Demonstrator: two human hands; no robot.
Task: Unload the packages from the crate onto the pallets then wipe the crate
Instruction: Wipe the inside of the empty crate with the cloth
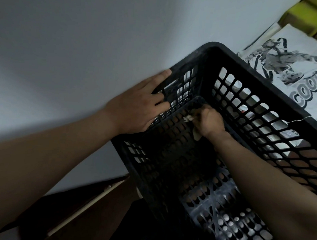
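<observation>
- The black plastic crate (pixel 216 47) is being held close against a pale wall (pixel 79 50), with a white printed bag (pixel 296 75) just beside it on the right. What it is being rested on is not shown.
- No packages are being seen inside the crate, so the wiping step is judged to be under way.
- The left wall of the crate is being gripped by the left hand (pixel 135 106). The thumb is being laid along the rim and the fingers (pixel 160 101) are being hooked into the lattice openings.
- A small crumpled pale cloth (pixel 188 117) is being clenched in the right hand (pixel 210 121) and pressed onto the crate floor at the far left inner corner.
- The crate is being judged stiff and fairly light now that it is emptied. It is probably being steadied easily with one hand.
- The solid rim and the lattice bars are being judged the best places to take hold, since fingers are being given a positive hook there.
- The cloth is being judged soft and thin. It is likely being snagged on the perforated floor, so it is best bunched tightly.
- Dust is being seen on the far rim, so that part is being judged not yet wiped.
</observation>
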